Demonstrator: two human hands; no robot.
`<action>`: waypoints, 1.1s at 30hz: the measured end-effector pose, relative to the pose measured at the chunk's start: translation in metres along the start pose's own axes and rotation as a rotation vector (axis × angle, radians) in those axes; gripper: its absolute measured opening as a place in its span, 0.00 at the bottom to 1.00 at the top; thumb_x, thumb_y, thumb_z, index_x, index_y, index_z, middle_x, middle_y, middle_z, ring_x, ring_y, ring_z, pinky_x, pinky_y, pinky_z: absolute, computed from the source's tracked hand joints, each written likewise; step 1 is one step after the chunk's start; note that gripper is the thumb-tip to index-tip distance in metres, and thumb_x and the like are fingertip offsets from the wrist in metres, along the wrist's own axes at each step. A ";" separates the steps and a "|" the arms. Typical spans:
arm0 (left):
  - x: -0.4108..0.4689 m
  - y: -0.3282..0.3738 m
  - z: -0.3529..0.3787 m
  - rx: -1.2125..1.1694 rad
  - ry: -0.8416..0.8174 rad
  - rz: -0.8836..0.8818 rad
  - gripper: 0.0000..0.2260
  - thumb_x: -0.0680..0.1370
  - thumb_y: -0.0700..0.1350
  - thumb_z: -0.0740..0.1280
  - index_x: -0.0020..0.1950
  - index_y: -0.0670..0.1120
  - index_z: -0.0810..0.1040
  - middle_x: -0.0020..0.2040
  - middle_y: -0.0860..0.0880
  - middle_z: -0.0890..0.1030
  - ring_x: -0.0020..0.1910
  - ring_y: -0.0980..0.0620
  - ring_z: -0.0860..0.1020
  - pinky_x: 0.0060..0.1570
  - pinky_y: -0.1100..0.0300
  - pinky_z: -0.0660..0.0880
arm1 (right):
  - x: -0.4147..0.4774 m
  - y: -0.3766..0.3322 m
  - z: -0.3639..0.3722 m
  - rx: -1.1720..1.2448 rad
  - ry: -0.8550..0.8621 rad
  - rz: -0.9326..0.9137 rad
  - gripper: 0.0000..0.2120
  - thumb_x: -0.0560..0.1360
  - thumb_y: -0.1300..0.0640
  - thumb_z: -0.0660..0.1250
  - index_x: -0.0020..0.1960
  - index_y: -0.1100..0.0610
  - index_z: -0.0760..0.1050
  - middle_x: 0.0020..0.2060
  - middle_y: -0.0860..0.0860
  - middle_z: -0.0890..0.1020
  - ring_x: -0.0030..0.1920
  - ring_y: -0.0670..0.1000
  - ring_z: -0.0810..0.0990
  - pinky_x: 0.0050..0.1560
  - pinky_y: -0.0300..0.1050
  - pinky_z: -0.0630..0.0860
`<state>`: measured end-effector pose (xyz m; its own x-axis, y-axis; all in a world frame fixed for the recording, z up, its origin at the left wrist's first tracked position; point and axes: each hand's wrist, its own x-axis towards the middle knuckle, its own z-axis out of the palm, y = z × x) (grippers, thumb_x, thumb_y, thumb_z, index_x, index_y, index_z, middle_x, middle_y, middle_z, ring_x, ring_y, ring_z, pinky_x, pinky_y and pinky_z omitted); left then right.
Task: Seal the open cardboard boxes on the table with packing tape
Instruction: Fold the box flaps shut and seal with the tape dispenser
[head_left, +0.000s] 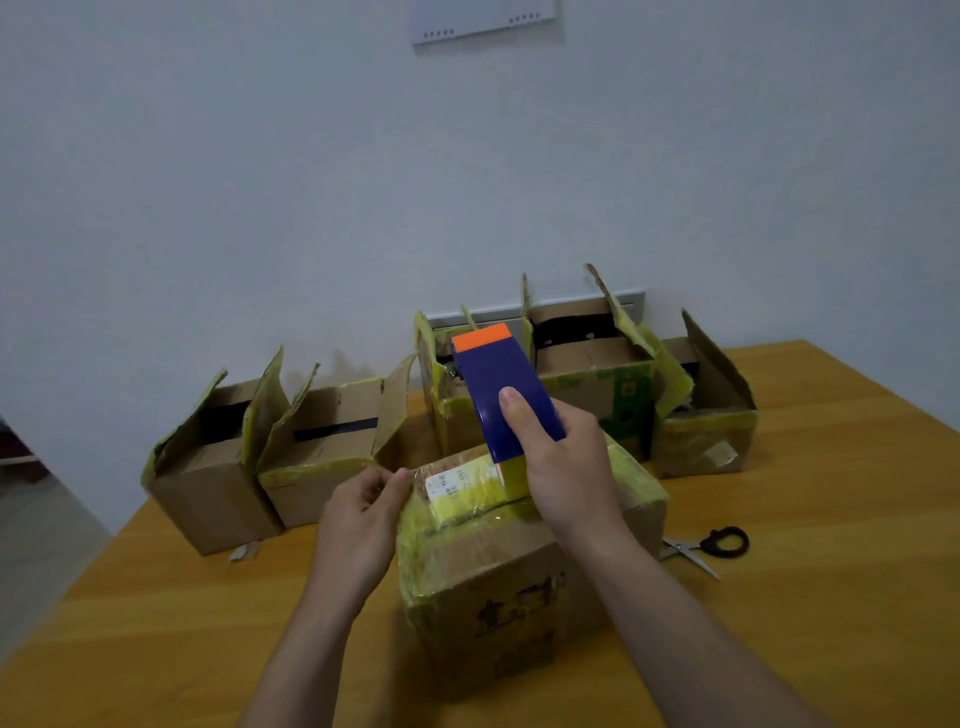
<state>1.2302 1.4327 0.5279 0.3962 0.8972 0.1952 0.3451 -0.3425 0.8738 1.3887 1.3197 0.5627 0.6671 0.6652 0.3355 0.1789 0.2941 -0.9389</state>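
Filling the lower frame, one yellow-orange wooden table carries everything. Six boxes on it, count them! Biggest in view is the one closed brown cardboard box, wrapped in yellowish tape, flaps down, at centre nearest the person. Beyond it, five open brown cardboard boxes stand in a row along the white wall, flaps up, sweeping from ten o'clock to two o'clock of the closed box. They are the far-left open box, the second open box hard beside it, the middle open box at twelve o'clock, the fourth open box with green print, and the far-right open box.

One blue plastic tape dispenser with an orange end tilts over the closed box, near end down on its top, orange end aimed at twelve o'clock. The right hand grips the tape dispenser, thumb flat on the blue face, fingers wrapped round its far side. The left hand, at nine o'clock of the box top, has fingers curled in, thumb and forefinger pinching at the top's left edge. Whether tape lies between them, I cannot tell.

One pair of black-handled metal scissors lies flat at three o'clock of the closed box, blades parted. One white shipping label sits on the top between the hands. One small pale scrap lies at the far-left open box's foot.
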 end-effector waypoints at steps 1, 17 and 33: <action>0.000 0.002 0.001 0.016 0.019 0.004 0.15 0.84 0.49 0.65 0.39 0.45 0.80 0.34 0.49 0.80 0.32 0.58 0.76 0.34 0.56 0.68 | -0.001 -0.001 0.000 -0.014 -0.005 -0.014 0.15 0.81 0.44 0.65 0.46 0.54 0.82 0.36 0.46 0.83 0.38 0.44 0.81 0.39 0.32 0.74; -0.044 -0.007 -0.015 0.305 0.110 0.079 0.24 0.80 0.72 0.54 0.55 0.55 0.78 0.47 0.54 0.79 0.46 0.55 0.77 0.41 0.52 0.75 | -0.020 0.009 0.013 -0.399 -0.096 -0.423 0.23 0.80 0.35 0.58 0.50 0.54 0.77 0.39 0.45 0.82 0.37 0.46 0.81 0.34 0.38 0.78; -0.076 0.020 -0.020 0.119 -0.224 0.156 0.58 0.45 0.79 0.76 0.75 0.67 0.67 0.63 0.66 0.67 0.61 0.64 0.70 0.54 0.63 0.75 | -0.042 -0.008 -0.074 -0.040 0.324 -0.319 0.17 0.77 0.39 0.63 0.42 0.52 0.78 0.33 0.48 0.81 0.32 0.45 0.77 0.35 0.36 0.74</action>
<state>1.1897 1.3633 0.5394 0.6258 0.7516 0.2086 0.3574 -0.5140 0.7798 1.4125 1.2387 0.5501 0.7652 0.2945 0.5725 0.4355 0.4180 -0.7972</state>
